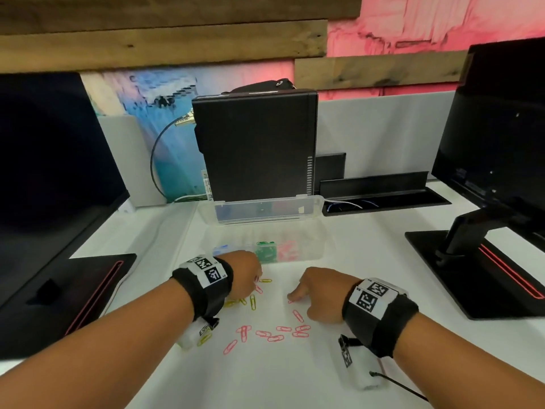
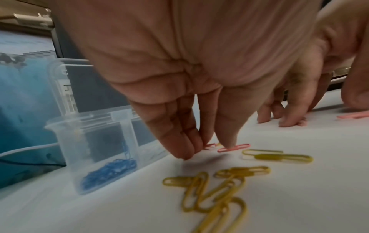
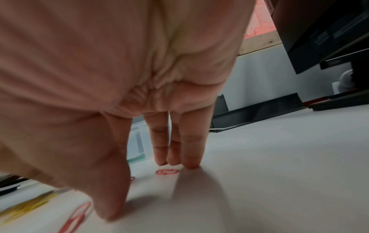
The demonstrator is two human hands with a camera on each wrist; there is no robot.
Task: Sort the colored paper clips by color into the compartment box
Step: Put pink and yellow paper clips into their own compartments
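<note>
**Both hands down among the clips**

The left hand points its fingers down, and one fingertip presses on a pink clip lying flat on the white tabletop. The grip is not closed round it. The right hand also has straight fingers, tips touching the tabletop beside another pink clip (it holds nothing).

Yellow clips lie in a small heap just below the left hand. More pink clips are spread out nearer the front edge, between the two wrists.

The clear compartment box sits open just behind the hands, toward the back edge. Blue clips fill its left part, green clips the next, pink ones the one after.
</note>
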